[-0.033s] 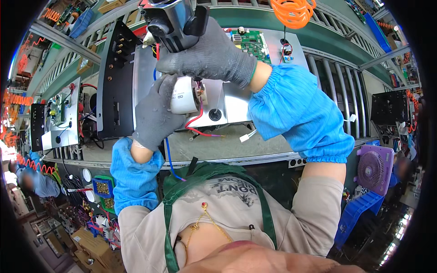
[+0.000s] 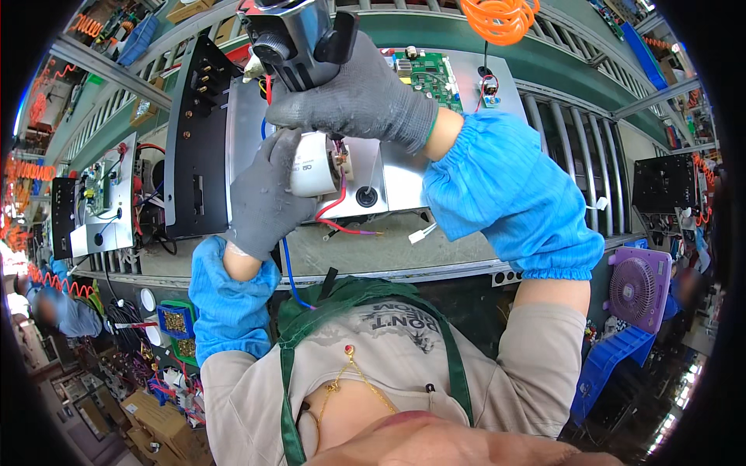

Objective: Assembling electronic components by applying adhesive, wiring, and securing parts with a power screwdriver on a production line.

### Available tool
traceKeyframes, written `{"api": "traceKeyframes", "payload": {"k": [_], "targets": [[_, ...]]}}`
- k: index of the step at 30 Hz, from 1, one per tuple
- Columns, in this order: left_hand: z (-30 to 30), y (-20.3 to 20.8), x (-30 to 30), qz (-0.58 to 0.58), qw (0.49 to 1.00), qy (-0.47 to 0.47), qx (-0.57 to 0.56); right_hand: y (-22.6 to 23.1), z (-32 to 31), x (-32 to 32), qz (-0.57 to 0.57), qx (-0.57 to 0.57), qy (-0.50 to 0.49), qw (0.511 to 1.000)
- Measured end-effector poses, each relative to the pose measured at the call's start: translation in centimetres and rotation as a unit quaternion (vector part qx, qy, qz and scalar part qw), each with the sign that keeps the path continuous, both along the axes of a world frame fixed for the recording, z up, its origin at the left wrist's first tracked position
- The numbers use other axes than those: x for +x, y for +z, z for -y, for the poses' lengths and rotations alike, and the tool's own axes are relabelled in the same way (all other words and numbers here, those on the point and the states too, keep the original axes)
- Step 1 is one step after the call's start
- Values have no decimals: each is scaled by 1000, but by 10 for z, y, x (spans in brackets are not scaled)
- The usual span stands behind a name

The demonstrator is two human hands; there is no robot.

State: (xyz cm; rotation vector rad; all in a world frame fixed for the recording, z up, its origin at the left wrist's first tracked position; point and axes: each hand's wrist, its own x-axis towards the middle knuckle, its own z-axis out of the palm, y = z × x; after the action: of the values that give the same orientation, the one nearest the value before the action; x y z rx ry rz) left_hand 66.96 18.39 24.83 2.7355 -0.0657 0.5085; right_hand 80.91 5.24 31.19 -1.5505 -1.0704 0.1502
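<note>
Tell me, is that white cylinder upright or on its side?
On its side: the white cylinder points its wired end rightward, the left hand at its left.

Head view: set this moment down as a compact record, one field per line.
Left grip: gray-gloved, holding a white cylinder by its left side
Right grip: gray-gloved, closed around a black-and-silver tool
Wiring: red wire trailing from near the cylinder's right end
Electronics: green circuit board on a metal plate, beyond the right forearm
Left of plate: black panel with holes
Overhead: orange coiled hose
Far right: purple fan
Tool tip: out of sight
</note>
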Motion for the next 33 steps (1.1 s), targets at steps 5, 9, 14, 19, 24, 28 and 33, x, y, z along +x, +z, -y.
{"api": "traceKeyframes", "payload": {"k": [5, 9, 14, 19, 24, 28, 33], "targets": [[0, 3, -2, -24, 1000, 15, -7, -5, -2, -4, -19, 17, -25, 999], [-2, 2, 1, 2, 1000, -6, 17, -2, -7, -4, 15, -8, -60, 998], [-4, 6, 6, -47, 999, -6, 0, -6, -9, 3, -21, -4, -83, 996], [-7, 4, 8, -32, 999, -25, 7, -13, -7, 1, -27, 40, -53, 997], [-16, -1, 7, 1, 996, -59, -68, 5, -3, -2, -163, 57, 11, 985], [-25, -16, -14, -40, 815, 45, -577, 27, 4, 2, -61, 96, -11, 994], [-25, -29, -41, 135, 949, 53, -281, 26, -7, -16, -175, 179, 286, 925]]}}
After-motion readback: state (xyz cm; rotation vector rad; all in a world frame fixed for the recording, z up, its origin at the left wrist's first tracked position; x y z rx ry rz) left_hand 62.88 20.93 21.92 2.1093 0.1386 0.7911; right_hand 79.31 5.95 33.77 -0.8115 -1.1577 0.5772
